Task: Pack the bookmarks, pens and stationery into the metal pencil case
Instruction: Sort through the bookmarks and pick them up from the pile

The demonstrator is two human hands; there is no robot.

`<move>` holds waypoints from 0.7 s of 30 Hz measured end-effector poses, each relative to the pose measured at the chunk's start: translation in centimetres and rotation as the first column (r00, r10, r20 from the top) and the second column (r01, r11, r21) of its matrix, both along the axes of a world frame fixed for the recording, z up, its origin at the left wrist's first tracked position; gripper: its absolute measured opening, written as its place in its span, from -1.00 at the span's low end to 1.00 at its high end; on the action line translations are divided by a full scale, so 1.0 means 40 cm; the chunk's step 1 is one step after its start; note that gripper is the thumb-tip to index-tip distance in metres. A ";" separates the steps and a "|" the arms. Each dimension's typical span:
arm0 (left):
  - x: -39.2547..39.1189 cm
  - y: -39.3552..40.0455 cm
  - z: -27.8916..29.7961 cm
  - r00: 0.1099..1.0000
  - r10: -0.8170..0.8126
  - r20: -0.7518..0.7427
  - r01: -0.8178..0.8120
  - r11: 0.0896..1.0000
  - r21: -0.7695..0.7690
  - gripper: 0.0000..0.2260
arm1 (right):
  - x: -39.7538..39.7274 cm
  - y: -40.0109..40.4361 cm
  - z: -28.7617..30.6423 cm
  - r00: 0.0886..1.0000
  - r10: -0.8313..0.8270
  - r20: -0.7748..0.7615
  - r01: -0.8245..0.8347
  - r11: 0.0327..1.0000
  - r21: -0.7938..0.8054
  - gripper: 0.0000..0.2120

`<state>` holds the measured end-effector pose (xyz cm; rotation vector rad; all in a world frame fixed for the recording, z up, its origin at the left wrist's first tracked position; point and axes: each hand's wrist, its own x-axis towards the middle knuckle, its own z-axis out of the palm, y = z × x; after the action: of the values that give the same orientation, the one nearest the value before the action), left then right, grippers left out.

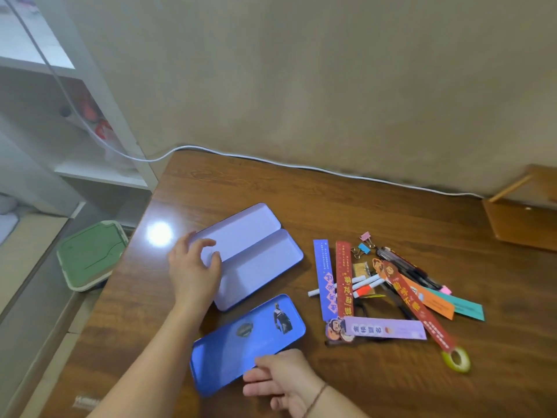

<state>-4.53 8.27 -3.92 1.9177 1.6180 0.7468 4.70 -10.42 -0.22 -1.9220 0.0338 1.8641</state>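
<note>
A white cable [271, 159] is running along the rear edge of the wooden desk [361, 212]. A green lidded container [90, 254] is sitting on the floor beside white shelving [99, 173].

I see two bare forearms with no sleeves on them. My right hand [280, 384] has a thin brown cord bracelet [316, 398] at the wrist; my left hand [193, 267] wears nothing.

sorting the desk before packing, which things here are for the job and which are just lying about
For the job: open pencil case, blue lid, bookmarks, pens, binder clips, tape roll.

Lying about: white cable, green-lidded box, wooden stand.
</note>
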 end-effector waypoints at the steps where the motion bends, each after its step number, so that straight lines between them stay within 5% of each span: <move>1: 0.014 -0.015 0.005 0.999 -0.044 -0.012 0.045 0.997 0.056 -0.84 | 0.001 -0.004 -0.001 1.000 0.007 -0.018 -0.006 1.000 0.004 -0.83; 6: 0.106 -0.094 0.026 0.982 -0.189 -0.020 0.190 0.974 0.126 -0.80 | 0.026 -0.040 0.002 0.989 0.146 0.037 -0.149 0.985 0.085 -0.74; 9: 0.174 -0.140 0.044 0.987 -0.143 0.074 0.139 0.988 0.064 -0.80 | 0.112 -0.093 0.003 0.923 0.098 0.371 -0.198 0.949 0.244 -0.78; 11: 0.214 -0.175 0.055 0.982 -0.142 0.125 0.139 0.990 0.030 -0.81 | 0.218 -0.153 0.010 0.716 0.072 0.694 -0.326 0.914 0.242 -0.90; 13: 0.246 -0.210 0.061 0.976 -0.166 0.141 0.163 0.986 0.033 -0.85 | 0.330 -0.214 0.027 0.435 0.152 0.887 -0.409 0.912 0.044 -0.87; 16: 0.287 -0.255 0.057 0.971 -0.197 0.132 0.192 0.980 0.052 -0.83 | 0.455 -0.272 0.028 0.115 0.429 0.896 -0.477 0.815 -0.329 -0.61; 21: 0.347 -0.332 0.043 0.958 -0.236 0.165 0.227 0.971 0.073 -0.82 | 0.523 -0.307 -0.002 0.044 0.457 0.889 -0.632 0.701 -0.329 -0.55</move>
<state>9.36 -5.03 -2.21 1.9766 1.2555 0.8395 25.63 -22.70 -0.30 -2.8239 -1.4111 0.5482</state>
